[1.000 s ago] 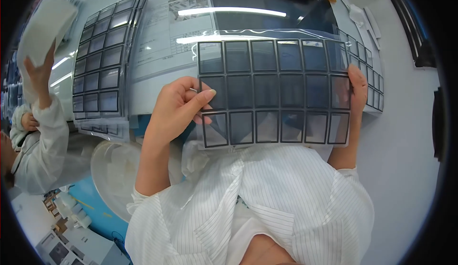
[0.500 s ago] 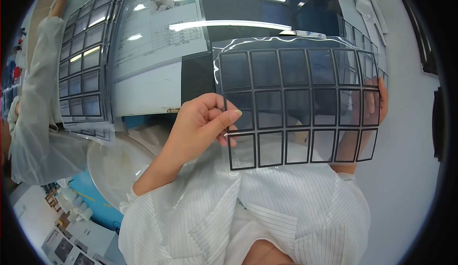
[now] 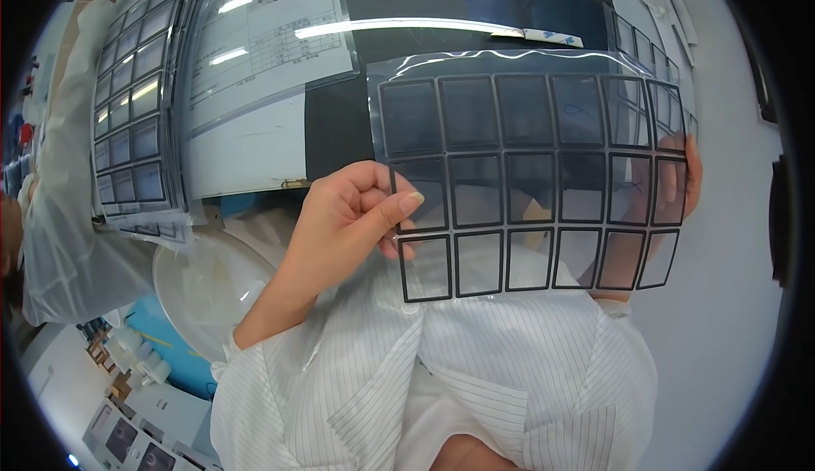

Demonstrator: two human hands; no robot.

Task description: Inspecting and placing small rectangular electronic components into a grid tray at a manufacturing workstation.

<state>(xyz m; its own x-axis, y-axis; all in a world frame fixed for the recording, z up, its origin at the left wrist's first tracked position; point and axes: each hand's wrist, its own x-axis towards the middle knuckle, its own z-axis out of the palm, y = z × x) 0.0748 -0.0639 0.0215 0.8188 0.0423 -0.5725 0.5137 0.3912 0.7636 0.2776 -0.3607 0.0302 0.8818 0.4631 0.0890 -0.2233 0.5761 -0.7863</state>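
Note:
A clear plastic sheet (image 3: pixel 531 191) printed with rows of black rectangular frames is held up in front of me, its face tilted toward my view. My left hand (image 3: pixel 356 216) pinches its left edge between thumb and fingers. At the opposite edge my right hand (image 3: pixel 686 184) grips the sheet, with most of its fingers seen through the clear plastic. Small pen-like marks show in a couple of the frames on the right. Behind the sheet's upper right, part of another framed sheet (image 3: pixel 626 38) lies on the table.
On the left lies a stack of similar framed sheets (image 3: pixel 136 102). Beside it, a printed paper in a clear sleeve (image 3: pixel 272 55) rests on the table. A dark mat (image 3: pixel 399 4) reflects ceiling lights. Below the table edge stands a round white stool (image 3: pixel 191 293). A co-worker's sleeve (image 3: pixel 72 131) is at far left.
The sheet is slightly larger in view and tilted a little differently, both hands keeping hold. The table and its stack have shifted slightly left and up in the view.

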